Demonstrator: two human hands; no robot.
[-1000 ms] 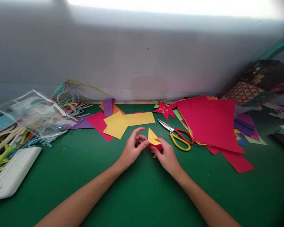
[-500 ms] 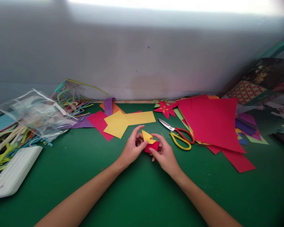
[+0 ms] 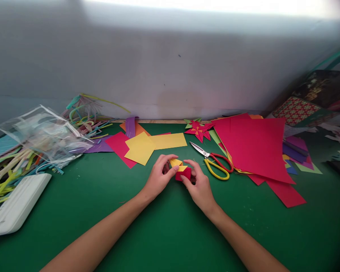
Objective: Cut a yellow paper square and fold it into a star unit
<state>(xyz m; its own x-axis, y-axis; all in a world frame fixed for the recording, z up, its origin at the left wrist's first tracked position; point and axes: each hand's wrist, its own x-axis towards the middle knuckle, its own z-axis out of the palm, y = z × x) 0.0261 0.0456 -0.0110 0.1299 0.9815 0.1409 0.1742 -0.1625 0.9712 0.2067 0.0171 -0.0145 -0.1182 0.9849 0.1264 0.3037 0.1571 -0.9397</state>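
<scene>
Between my hands, above the green table [image 3: 170, 226], is a small folded paper piece [image 3: 183, 174], yellow on top and red below. My left hand [image 3: 161, 174] pinches its yellow part, thumb in front and index finger curved over the top. The red part is gripped by my right hand [image 3: 197, 184], with the thumb on the near face. Fingers behind the paper are partly hidden. Beyond my right hand lie scissors [image 3: 212, 160] with one red and one yellow handle. A red paper star [image 3: 198, 130] rests behind them, overlapping a green one.
Yellow paper [image 3: 140, 148] and red paper [image 3: 119, 145] lie beyond my left hand. At right is a stack of red sheets [image 3: 255, 147]. Clear plastic bags [image 3: 45, 132], colored strips [image 3: 8, 175] and a white device [image 3: 19, 202] occupy the left. A wall [image 3: 130, 64] rises behind.
The yellow point that stood up is now lower, under my left index finger. My left fingers have curled down over it, and the red part has tilted slightly.
</scene>
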